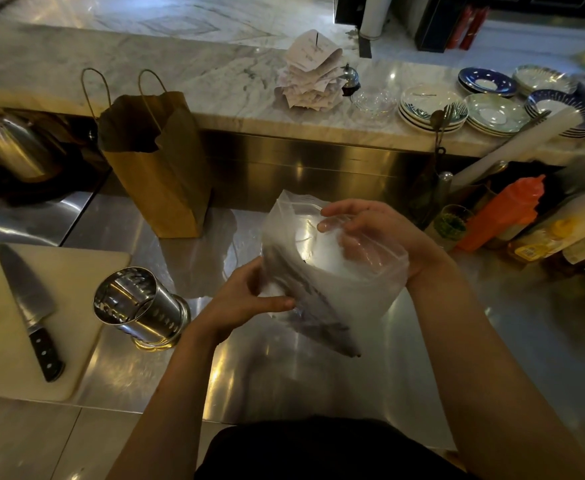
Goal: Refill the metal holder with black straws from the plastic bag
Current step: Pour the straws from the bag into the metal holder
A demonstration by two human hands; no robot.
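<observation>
— Progress?
— Early, by my judgement. The metal holder (141, 304), a shiny perforated steel cylinder, stands on the steel counter (284, 375) just beside the cutting board (0, 323); no straws visible inside it.
— The stock?
— Black straws (313, 299) lie bundled inside the clear, crinkled plastic bag (336, 258), held above the counter. Left hand (246, 296) pinches the bag's side; right hand (377, 237) reaches into its mouth — whether it grips anything, I cannot tell.

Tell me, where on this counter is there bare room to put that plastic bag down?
Bare steel lies under the plastic bag, between the metal holder and the orange bottle, and behind the holder up to the paper bag. Crowded: the cutting board with its knife, and the bottles far right.
</observation>
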